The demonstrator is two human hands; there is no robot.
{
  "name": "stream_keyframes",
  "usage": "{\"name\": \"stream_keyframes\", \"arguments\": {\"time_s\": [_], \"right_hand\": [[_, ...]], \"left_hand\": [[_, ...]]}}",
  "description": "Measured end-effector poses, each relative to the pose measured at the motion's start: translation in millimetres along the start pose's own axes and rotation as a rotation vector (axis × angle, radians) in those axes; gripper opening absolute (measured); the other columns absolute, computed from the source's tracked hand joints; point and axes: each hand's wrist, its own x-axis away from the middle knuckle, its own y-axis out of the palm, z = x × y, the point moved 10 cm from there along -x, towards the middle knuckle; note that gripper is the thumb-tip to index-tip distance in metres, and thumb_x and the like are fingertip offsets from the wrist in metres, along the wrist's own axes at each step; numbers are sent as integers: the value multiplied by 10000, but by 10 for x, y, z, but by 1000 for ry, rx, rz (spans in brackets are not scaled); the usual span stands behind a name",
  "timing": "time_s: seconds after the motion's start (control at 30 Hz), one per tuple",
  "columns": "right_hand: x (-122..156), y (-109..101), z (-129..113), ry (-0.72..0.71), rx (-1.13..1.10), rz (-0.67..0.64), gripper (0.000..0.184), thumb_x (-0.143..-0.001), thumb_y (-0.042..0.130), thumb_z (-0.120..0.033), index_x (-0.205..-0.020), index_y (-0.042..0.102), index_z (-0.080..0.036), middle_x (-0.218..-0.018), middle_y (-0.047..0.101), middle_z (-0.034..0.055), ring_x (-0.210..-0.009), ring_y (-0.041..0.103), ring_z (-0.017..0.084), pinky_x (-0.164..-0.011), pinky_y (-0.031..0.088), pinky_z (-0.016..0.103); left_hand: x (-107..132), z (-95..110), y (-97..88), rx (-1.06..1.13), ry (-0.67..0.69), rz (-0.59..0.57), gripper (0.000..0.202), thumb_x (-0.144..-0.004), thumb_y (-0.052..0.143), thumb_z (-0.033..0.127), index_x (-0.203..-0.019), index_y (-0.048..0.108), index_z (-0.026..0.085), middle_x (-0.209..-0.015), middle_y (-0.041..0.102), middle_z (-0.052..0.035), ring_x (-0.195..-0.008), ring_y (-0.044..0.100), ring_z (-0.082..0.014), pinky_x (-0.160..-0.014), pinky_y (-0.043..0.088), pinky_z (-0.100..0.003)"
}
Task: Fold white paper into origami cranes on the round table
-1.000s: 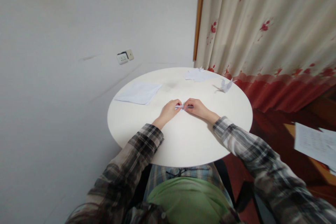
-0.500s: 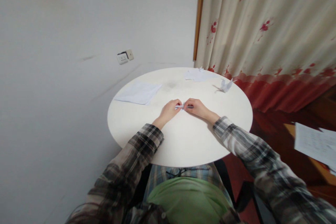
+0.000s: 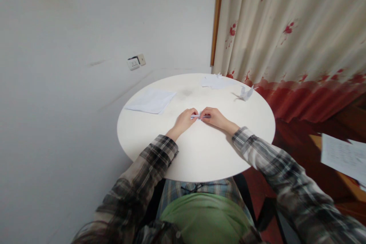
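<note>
**Folded paper piece (image 3: pixel 199 116) pinned between 2 hands at mid-surface; no movement observed**

Location: the small white folded paper piece lies low on the round white surface (image 3: pixel 200 156), near its middle and in front of the seated person.

Grip: the left hand (image 3: pixel 185 119) and the right hand (image 3: pixel 215 117) meet over it, 1 at each end. Each grip is narrow, with the fingertips closed on the paper. Whether they press it flat or lift it slightly cannot be told at this size.

Change: across the last 1 second, none found. Both hands, both plaid sleeves and the paper sit where they sat before. In my judgement the fingers are holding a fold in place rather than making a new one, so the work stands at the same point.

Other items on the surface, all well apart from the hands:
- 1 flat sheet (image 3: pixel 151 101), far left.
- Loose paper pile (image 3: pixel 214 81), at the far edge.
- 1 small folded paper figure (image 3: pixel 246 93), far right, standing up.

A floral curtain (image 3: pixel 286 38) hangs behind.
</note>
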Motion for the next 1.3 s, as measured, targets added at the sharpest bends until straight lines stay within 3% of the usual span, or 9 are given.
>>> {"name": "stream_keyframes", "arguments": {"time_s": [0.87,1.3], "right_hand": [[1,-8,-2,-2,-3,6,110,-725,608,-81,-772,670,-159,-810,622,33,-736,577,121,-713,448,237],[-6,83,41,-36,53,-45,153,-720,638,-123,-848,704,-174,-906,623,57,-827,581,151,-792,448,285]], "left_hand": [[5,28,-16,4,29,16,69,-787,531,196,-838,577,192,-822,631,-17,-787,569,-169,-702,426,-264],[7,-31,-9,55,-15,32,90,-777,516,157,-855,532,199,-775,619,-4,-743,590,-155,-687,439,-251]]}}
